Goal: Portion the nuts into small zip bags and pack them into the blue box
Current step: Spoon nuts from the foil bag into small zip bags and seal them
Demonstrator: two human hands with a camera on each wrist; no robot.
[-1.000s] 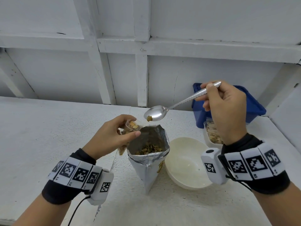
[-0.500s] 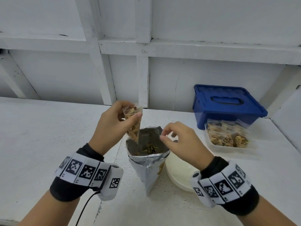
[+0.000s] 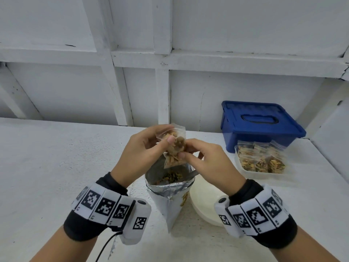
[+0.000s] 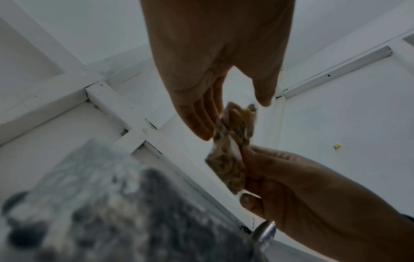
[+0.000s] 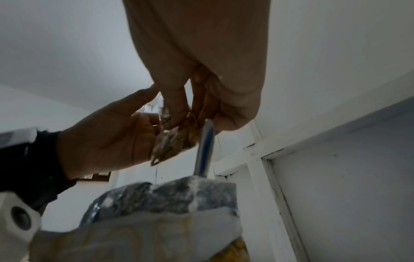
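A small clear zip bag [image 3: 174, 148] filled with nuts hangs above the open foil nut bag [image 3: 170, 188]. My left hand [image 3: 169, 134] pinches its upper part between thumb and fingers. My right hand [image 3: 186, 148] pinches its right edge. The left wrist view shows the zip bag [image 4: 233, 141] between my left hand [image 4: 237, 117] and my right hand [image 4: 244, 177]. In the right wrist view the zip bag [image 5: 174, 143] sits under my curled right fingers [image 5: 179, 106]. The blue box [image 3: 260, 125] stands at the back right with its lid on.
A spoon handle [image 3: 193, 173] sticks out of the foil bag. A white bowl [image 3: 204, 203] sits right of it. A clear tray [image 3: 243, 172] with several filled zip bags lies in front of the blue box. White wall panels rise behind the table.
The right hand let go of the spoon, which now stands in the foil bag, and moved to the zip bag. The left hand lifted the zip bag higher.
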